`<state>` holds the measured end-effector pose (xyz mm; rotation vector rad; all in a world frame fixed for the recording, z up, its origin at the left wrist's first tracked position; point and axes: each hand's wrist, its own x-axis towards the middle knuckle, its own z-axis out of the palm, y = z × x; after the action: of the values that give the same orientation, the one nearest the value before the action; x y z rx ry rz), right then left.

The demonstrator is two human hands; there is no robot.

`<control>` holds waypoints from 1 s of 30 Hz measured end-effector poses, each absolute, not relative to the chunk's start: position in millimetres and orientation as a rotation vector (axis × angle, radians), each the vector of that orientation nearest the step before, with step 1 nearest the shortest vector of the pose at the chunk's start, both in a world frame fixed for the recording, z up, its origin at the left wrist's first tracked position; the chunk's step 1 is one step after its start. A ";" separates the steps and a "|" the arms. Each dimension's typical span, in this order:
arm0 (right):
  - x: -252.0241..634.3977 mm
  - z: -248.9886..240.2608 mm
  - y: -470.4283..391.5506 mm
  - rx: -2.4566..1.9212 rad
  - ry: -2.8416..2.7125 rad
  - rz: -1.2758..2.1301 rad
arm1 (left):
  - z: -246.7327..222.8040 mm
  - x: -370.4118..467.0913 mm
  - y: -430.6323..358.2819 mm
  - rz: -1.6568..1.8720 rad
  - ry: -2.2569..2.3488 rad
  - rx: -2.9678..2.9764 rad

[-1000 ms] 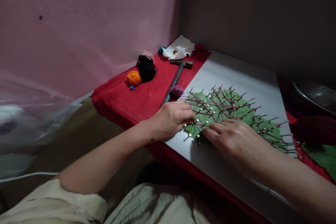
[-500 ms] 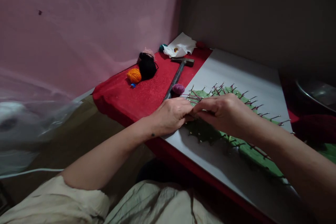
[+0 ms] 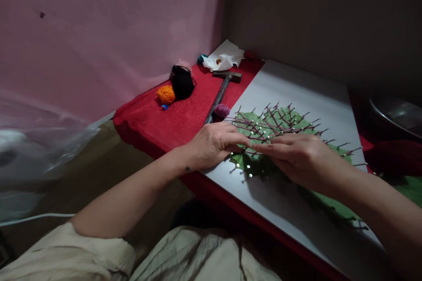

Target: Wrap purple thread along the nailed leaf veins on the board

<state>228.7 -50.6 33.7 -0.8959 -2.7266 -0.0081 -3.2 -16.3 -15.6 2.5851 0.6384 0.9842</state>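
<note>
A green leaf shape (image 3: 280,116) lies on a white board (image 3: 296,83), with many nails standing around its edge and inside it. Dark pink thread (image 3: 244,120) runs between the nails and toward a small purple yarn ball (image 3: 222,110). My left hand (image 3: 219,142) rests at the leaf's near left end, its fingers pinched together; what is between them is too small to make out. Close beside its fingertips, my right hand (image 3: 296,151) reaches over the nails from the right, fingers closed and held low, and whatever it grips is hidden.
On the red cloth (image 3: 145,118) lie a hammer (image 3: 220,94), an orange yarn ball (image 3: 165,95), a black yarn ball (image 3: 183,83) and crumpled white paper (image 3: 226,56). A metal bowl (image 3: 395,116) stands at the right. Pink sheeting (image 3: 115,30) covers the left wall.
My right hand has moved right and slightly down, its fingers now stretched further, uncovering more nails and thread. My left hand has stayed almost in place.
</note>
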 end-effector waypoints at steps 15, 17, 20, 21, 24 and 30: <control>211.6 29.3 -60.8 -0.831 -3.030 -0.463 | -13.9 -4.7 -18.5 0.970 0.656 2.577; 216.0 29.0 -61.8 -0.804 -3.004 -0.445 | -15.2 -5.5 -18.5 0.988 0.648 2.641; 224.2 26.2 -62.8 -0.825 -2.954 -0.397 | -15.0 -7.4 -18.5 0.939 0.595 2.811; 226.1 24.7 -62.9 -0.836 -2.944 -0.387 | -13.7 -8.1 -18.6 0.888 0.568 2.874; 227.0 21.0 -62.3 -0.855 -2.955 -0.358 | -6.7 -9.9 -19.2 0.692 0.494 3.066; 222.5 21.2 -63.3 -0.907 -2.977 -0.378 | 1.7 -18.0 -17.2 0.550 0.429 3.099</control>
<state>222.5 -63.3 21.2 -0.9071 -2.9774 -0.3777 -18.0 -17.2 1.7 3.0993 0.4289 0.5502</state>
